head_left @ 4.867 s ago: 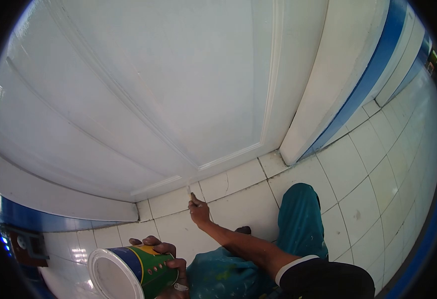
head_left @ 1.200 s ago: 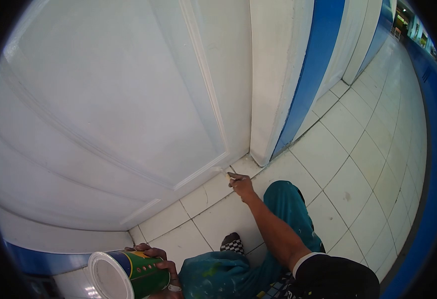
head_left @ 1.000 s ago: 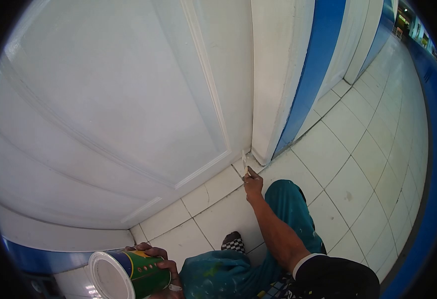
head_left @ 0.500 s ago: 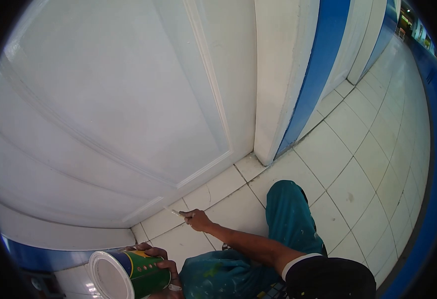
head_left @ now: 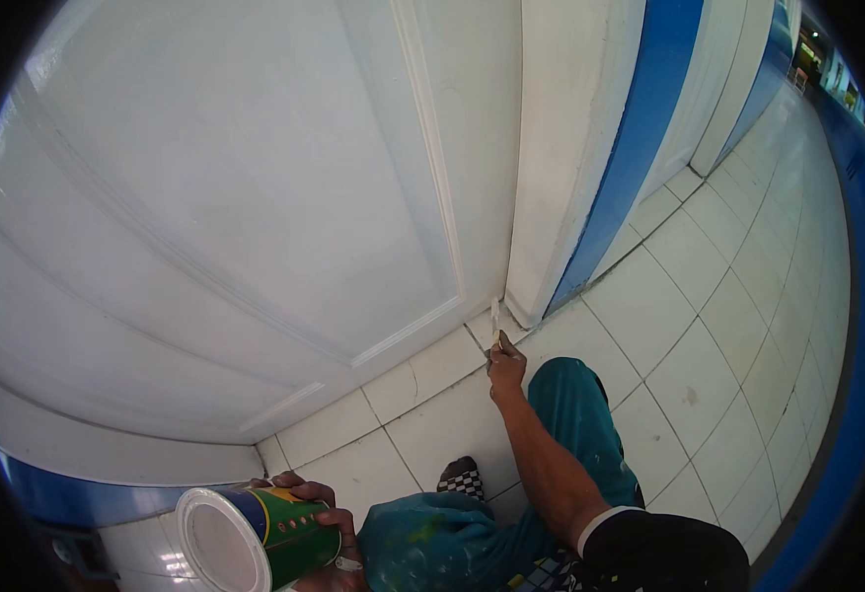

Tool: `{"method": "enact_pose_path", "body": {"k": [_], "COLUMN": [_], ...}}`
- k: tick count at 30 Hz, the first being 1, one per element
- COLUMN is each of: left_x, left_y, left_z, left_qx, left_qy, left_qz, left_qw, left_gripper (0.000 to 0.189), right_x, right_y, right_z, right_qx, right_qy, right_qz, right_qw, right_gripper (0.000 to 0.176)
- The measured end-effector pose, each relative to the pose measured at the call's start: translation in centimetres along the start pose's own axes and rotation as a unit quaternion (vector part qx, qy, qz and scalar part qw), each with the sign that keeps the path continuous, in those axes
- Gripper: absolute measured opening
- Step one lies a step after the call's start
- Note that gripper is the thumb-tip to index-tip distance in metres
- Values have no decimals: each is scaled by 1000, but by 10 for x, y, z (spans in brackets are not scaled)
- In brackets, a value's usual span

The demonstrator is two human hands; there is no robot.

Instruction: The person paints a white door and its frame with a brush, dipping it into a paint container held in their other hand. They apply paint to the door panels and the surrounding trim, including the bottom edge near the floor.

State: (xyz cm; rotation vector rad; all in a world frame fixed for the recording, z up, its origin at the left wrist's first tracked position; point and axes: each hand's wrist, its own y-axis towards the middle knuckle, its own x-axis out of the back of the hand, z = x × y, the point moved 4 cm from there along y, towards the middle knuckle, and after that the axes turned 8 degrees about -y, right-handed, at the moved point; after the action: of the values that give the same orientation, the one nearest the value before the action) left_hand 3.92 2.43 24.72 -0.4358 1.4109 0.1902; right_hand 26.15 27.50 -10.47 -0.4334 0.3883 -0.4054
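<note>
My right hand (head_left: 506, 367) is closed around the handle of a paintbrush (head_left: 495, 318). The brush tip is at the lower right corner of the white panelled door (head_left: 255, 197), beside the foot of the door frame (head_left: 561, 148); whether it touches cannot be made out. Down at the lower left, my left hand (head_left: 329, 513) grips a green, blue and yellow paint can (head_left: 299, 538) around its side. The can is tilted, with its pale round end facing left; its contents cannot be seen.
White floor tiles (head_left: 432, 380) run along the door's bottom edge. My bent knee (head_left: 570, 405) in teal trousers is close to the right forearm. A checkered shoe (head_left: 462, 479) rests on the tiles. A blue wall band (head_left: 639, 128) borders the frame.
My right hand has moved right and up with the paintbrush, from the door's bottom edge to the corner by the frame. The left hand still holds the can, nearly unmoved.
</note>
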Motion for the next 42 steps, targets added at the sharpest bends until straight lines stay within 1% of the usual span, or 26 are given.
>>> {"method": "enact_pose_path", "body": {"k": [3, 5, 7, 9, 10, 13, 14, 15, 16, 17, 18, 19, 20, 23, 25, 27, 29, 30, 31, 32, 33, 35, 36, 39, 41, 42], "left_x": [-2, -2, -3, -3, -1, 3, 4, 7, 9, 11, 12, 13, 13, 9, 6, 3, 1, 1, 1, 1, 1, 0, 0, -1, -2, -1], "left_y": [-2, -6, -9, -7, -6, -3, -3, -2, -2, -1, -1, -2, -3, -4, -7, -6, -4, -2, -2, -1, -1, 0, 0, 0, -1, 0], "left_z": [4, 6, 8, 7, 7, 5, 4, 0, -3, -6, -8, -10, -11, -8, -5, 0, 2, 2, 3, 3, 3, 3, 4, 3, 4, 4], "left_qx": [1, -2, -5, -8, -10, -18, -21, -25, -25, -25, -21, -19, -17, -16, -24, -26, -24, -22, -21, -20, -19, -19, -18, -20, -19, -19], "left_qy": [9, 14, 20, 11, 7, 2, 3, 6, 10, 15, 21, 24, 28, 20, 5, 3, 3, 6, 6, 9, 8, 12, 12, 12, 13, 13], "left_qz": [-3, -4, -11, -18, -19, -22, -22, -20, -16, -13, -7, -4, -1, -9, -28, -31, -30, -28, -27, -26, -27, -24, -23, -22, -22, -22], "left_qw": [1000, 1000, 1000, 1000, 1000, 1000, 1000, 999, 1000, 1000, 1000, 1000, 999, 1000, 999, 999, 999, 999, 999, 999, 999, 999, 1000, 999, 999, 999], "left_gripper": [45, 45, 45, 46, 46, 46, 45, 45, 45, 45, 45, 44, 44, 43, 42, 42, 42, 42, 43, 43, 43, 44, 44, 45, 45, 46], "right_x": [-22, -51, -74, -82, -81, -79, -75, -69, -61, -51, -42, -30, -18, -10, -28, -52, -79, -91, -101, -111, -116, -119, -120, -112, -95, -82], "right_y": [-3, -28, -64, -89, -97, -94, -84, -71, -60, -39, -28, -19, -4, -1, -9, -27, -57, -72, -83, -100, -119, -148, -150, -124, -95, -73], "right_z": [-49, -70, -82, -88, -89, -75, -70, -60, -52, -57, -50, -46, -56, -47, -58, -87, -127, -156, -179, -183, -177, -152, -149, -135, -102, -100], "right_qx": [-18, 43, 55, 58, 44, 78, 8, -12, -15, -8, 9, -15, -35, -20, -27, -51, -21, -9, 3, 8, 12, 56, 79, 9, 1, 3], "right_qy": [-37, -132, -238, -359, -382, -407, -350, -334, -310, -279, -247, -217, -103, -33, -44, -69, -101, -157, -213, -255, -296, -357, -385, -347, -334, -334], "right_qz": [77, 80, 145, 244, 274, 281, 244, 217, 199, 168, 128, 108, 101, -8, 20, 65, 91, 115, 137, 172, 206, 295, 337, 266, 242, 223], "right_qw": [996, 987, 959, 899, 882, 865, 905, 917, 930, 945, 960, 970, 989, 999, 998, 994, 991, 981, 967, 952, 933, 885, 855, 899, 911, 916], "right_gripper": [44, 40, 43, 43, 42, 40, 38, 40, 38, 37, 35, 40, 45, 49, 44, 40, 38, 37, 35, 35, 35, 35, 34, 35, 37, 36]}}
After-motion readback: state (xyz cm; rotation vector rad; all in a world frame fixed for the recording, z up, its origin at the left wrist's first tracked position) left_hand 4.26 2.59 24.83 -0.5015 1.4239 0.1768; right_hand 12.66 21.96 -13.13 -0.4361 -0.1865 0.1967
